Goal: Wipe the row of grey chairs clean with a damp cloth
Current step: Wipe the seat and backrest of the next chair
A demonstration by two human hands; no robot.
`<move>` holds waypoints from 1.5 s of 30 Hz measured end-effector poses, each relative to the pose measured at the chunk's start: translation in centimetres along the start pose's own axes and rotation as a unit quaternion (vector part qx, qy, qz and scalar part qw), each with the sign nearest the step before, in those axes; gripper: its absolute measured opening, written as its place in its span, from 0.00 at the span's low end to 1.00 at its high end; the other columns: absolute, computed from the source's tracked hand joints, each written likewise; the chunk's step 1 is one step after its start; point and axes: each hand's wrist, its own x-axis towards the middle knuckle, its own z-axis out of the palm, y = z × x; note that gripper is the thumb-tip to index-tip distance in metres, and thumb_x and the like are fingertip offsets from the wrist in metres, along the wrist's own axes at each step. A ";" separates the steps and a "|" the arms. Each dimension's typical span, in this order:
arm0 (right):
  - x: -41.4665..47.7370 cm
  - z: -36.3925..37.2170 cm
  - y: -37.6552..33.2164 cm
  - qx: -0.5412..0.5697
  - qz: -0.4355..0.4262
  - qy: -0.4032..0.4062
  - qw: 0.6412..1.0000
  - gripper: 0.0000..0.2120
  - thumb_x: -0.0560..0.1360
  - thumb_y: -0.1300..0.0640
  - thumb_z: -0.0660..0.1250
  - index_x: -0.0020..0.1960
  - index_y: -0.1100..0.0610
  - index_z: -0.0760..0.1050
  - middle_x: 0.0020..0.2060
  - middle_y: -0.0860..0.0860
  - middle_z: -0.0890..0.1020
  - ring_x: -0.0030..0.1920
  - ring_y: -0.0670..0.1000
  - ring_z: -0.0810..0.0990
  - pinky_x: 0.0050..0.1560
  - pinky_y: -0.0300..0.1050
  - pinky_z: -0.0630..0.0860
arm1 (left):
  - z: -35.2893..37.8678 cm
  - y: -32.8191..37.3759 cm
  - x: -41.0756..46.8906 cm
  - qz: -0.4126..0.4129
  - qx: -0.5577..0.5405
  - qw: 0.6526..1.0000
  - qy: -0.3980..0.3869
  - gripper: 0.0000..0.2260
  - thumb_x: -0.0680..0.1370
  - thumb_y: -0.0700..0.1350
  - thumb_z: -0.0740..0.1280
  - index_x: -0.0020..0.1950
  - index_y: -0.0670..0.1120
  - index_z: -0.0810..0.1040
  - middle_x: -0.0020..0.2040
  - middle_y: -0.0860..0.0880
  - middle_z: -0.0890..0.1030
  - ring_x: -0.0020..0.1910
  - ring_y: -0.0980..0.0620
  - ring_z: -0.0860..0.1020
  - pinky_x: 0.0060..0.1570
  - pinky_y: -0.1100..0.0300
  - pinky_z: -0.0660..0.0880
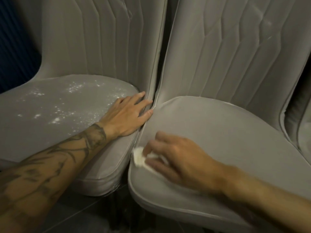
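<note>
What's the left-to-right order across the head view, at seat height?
Speckled seat → left hand, flat at the seam between the chairs → right hand, gripping the cloth → third chair at the frame edge. The wiped seat is left out, since it runs under the right hand.

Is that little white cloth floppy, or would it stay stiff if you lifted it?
Probably floppy: the white cloth lies crumpled under the right hand. It looks small beside the hand, so it is likely light. If damp, it may cling to the grey seat.
</note>
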 end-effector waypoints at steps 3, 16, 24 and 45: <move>-2.1 -0.4 -1.1 0.045 -0.061 -0.058 0.995 0.09 0.85 0.44 0.57 0.60 0.45 0.73 0.49 0.45 0.71 0.46 0.47 0.74 0.47 0.38 0.69 | 0.0 0.0 -0.1 0.001 -0.002 1.000 -0.003 0.27 0.84 0.66 0.48 0.81 0.60 0.63 0.84 0.52 0.57 0.78 0.46 0.64 0.75 0.46 0.60; -5.0 -1.5 -0.5 0.032 -0.025 -0.053 0.998 0.10 0.85 0.42 0.56 0.60 0.44 0.72 0.50 0.44 0.72 0.46 0.48 0.75 0.48 0.41 0.72 | -0.3 0.2 0.0 -0.003 0.001 1.000 -0.014 0.28 0.83 0.67 0.47 0.81 0.59 0.63 0.84 0.52 0.57 0.78 0.46 0.64 0.75 0.47 0.59; -4.0 -2.8 6.3 -0.066 0.168 0.013 0.983 0.11 0.83 0.46 0.59 0.60 0.50 0.73 0.51 0.50 0.74 0.51 0.56 0.77 0.52 0.50 0.73 | -0.3 0.1 0.1 -0.004 -0.002 1.000 -0.013 0.27 0.83 0.66 0.49 0.81 0.59 0.63 0.84 0.52 0.57 0.79 0.46 0.63 0.75 0.46 0.59; -8.3 -4.3 7.7 -0.014 0.106 0.001 0.994 0.10 0.84 0.45 0.59 0.60 0.48 0.74 0.52 0.46 0.75 0.50 0.49 0.77 0.54 0.48 0.75 | 0.1 -0.4 0.3 -0.002 -0.003 1.000 -0.016 0.32 0.80 0.71 0.43 0.80 0.61 0.64 0.83 0.51 0.59 0.77 0.44 0.66 0.74 0.43 0.63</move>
